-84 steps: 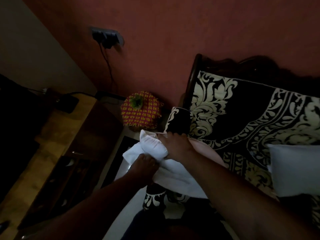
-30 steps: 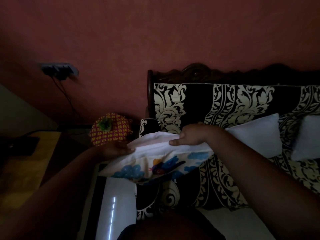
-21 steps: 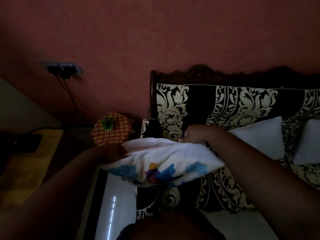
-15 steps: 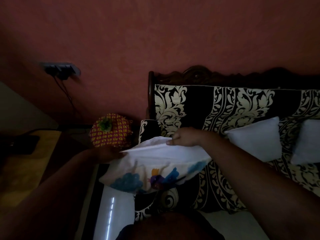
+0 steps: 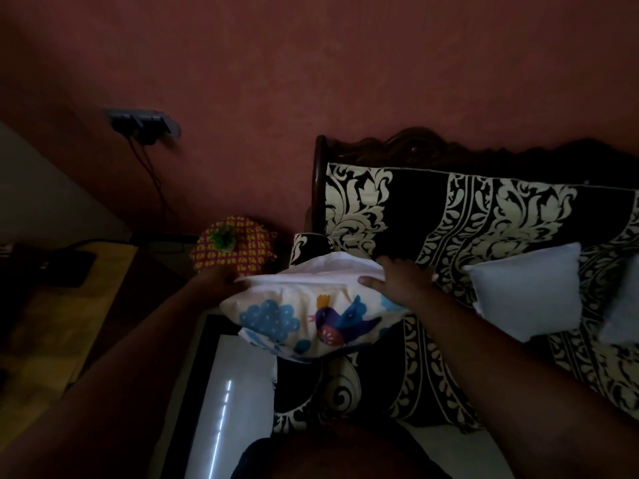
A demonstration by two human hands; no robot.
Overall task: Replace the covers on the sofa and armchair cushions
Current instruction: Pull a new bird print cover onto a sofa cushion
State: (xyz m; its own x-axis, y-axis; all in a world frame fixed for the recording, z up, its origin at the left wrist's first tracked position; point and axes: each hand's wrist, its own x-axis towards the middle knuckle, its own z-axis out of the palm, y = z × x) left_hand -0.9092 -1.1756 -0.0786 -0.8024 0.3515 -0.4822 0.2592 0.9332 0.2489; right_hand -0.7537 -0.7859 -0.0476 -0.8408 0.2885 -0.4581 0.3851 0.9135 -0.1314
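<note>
Cushion held in a bird-print cover

Left hand (image 5: 216, 281) and right hand (image 5: 397, 283) grip opposite ends of the bird-print cushion cover (image 5: 311, 319), near the patterned sofa (image 5: 466, 216) armrest.

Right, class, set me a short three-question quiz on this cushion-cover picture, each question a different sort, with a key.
1. True or false: both hands grip the printed cover at its top edge.
2. Multiple choice: what is printed in the middle of the cover? A) a bird B) a car C) a fish
3. Short answer: what lies on the sofa to the right of the right hand?

Key
1. True: the left hand holds the left end, the right hand the right end.
2. A, a purple and blue bird.
3. A plain white cushion, with part of a second cushion at the picture's edge.
</note>
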